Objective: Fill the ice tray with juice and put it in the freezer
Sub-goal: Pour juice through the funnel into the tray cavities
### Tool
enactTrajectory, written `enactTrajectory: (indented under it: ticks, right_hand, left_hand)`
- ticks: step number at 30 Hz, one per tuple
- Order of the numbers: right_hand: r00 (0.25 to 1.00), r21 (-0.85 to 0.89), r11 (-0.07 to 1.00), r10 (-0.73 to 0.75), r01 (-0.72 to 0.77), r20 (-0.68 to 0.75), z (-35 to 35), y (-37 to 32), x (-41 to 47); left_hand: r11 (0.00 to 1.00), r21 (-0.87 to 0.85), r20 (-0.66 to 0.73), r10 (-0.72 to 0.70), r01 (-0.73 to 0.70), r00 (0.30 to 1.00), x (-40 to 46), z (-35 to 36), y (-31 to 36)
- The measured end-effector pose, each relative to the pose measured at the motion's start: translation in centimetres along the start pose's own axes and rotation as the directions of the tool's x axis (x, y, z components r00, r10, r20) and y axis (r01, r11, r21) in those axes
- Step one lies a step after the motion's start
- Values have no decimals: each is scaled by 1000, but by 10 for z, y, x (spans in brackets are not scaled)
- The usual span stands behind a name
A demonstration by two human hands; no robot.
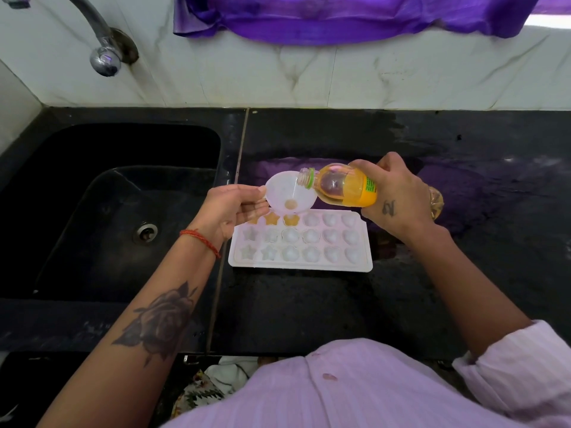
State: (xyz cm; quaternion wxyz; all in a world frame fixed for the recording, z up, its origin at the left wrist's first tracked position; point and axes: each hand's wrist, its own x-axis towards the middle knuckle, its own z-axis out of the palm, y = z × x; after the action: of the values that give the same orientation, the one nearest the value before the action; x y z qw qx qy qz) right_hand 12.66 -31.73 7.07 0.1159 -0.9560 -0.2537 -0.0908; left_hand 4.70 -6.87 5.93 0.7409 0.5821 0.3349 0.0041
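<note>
Right hand (398,196): fingers and thumb curled round the body of the juice bottle (343,186), gripping it at the label end. Bottle is uncapped and tipped nearly level, mouth pointing left, its neck over the rim of the funnel (290,193). Orange juice lies along the lower side of the bottle; the upper part shows clear.

Left hand (234,208): thumb and fingertips pinch the left edge of the funnel, holding it above the back row of the tray (301,264). Funnel is white, tilted slightly toward the camera; a small amount of juice sits at its outlet.

Tray: white, lying flat on the black counter (309,310), just right of the sink (108,211) and in front of both hands. Three rows of six moulds, stars on the left, rounder shapes on the right. The back row's first three moulds from the left hold orange juice; the funnel outlet stands over the third. The remaining moulds look pale and unfilled.

Surroundings: a red thread (200,239) on the left wrist, a tap (102,44) over the sink, purple cloth (340,17) hanging on the white marbled wall behind the counter.
</note>
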Motion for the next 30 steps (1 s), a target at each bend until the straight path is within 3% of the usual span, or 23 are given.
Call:
enactTrajectory:
  ticks: [7, 20, 30]
  right_hand:
    - [999, 54, 998, 42, -41, -17, -9, 7, -7]
    - [999, -115, 993, 31, -33, -20, -12, 26, -15]
    - [1000, -129, 992, 3, -6, -25, -12, 29, -13]
  left_hand:
    - [999, -36, 74, -1, 3, 997, -1, 12, 2]
    - [999, 5, 99, -33, 33, 995, -2, 33, -8]
    - [1000, 7, 80, -31, 30, 996, -2, 34, -10]
